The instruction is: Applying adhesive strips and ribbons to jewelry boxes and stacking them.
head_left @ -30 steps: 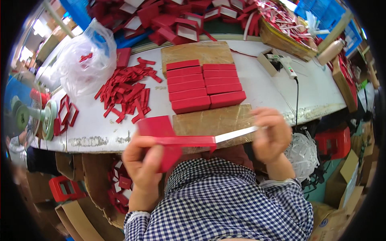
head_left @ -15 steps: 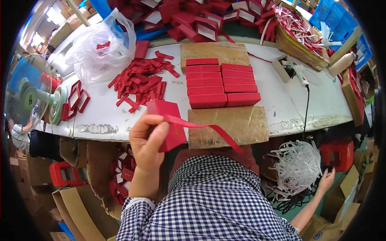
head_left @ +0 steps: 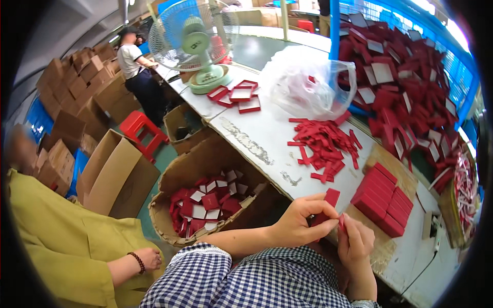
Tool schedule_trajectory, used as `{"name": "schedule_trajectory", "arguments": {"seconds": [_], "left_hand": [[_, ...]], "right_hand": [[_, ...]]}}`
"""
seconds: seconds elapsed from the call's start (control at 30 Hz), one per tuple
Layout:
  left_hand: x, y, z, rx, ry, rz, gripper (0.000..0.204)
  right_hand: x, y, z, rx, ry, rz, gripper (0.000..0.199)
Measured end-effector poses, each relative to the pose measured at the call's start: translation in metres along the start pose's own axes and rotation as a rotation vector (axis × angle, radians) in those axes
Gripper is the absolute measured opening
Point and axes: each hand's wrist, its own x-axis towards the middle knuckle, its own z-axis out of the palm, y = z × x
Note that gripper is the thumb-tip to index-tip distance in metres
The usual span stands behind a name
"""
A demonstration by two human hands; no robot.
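Note:
My left hand grips a small red box, its fingers closed around it above the table's front edge. Close against it, my right hand pinches a bit of red ribbon at the box's side. Most of the ribbon is hidden by the fingers. To the right of both hands, closed red boxes stand packed in two rows on the table. A heap of short red strips lies on the tabletop beyond my hands.
A pale green fan, several open red trays and a white plastic bag stand along the table. Below, a large carton holds red boxes. A person in a yellow top is close on my left; another stands farther off.
The view has swung left, bringing the person in yellow into sight. My right hand has come up from the low right to the box and now pinches the ribbon. My left hand keeps the box.

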Motion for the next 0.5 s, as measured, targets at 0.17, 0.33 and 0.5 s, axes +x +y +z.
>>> {"name": "schedule_trajectory", "arguments": {"seconds": [0.17,0.33,0.5], "left_hand": [[-0.004,-0.005,-0.006,-0.185,0.015,-0.1,0.01],[0.005,-0.001,-0.009,-0.811,0.058,-0.105,0.033],[-0.003,-0.015,0.015,-0.99,-0.145,-0.173,0.04]], "right_hand": [[-0.012,-0.001,0.007,0.269,0.075,0.159,0.02],[-0.009,-0.003,0.008,0.782,0.423,0.586,0.035],[-0.036,-0.005,0.001,0.993,0.453,0.903,0.062]]}}
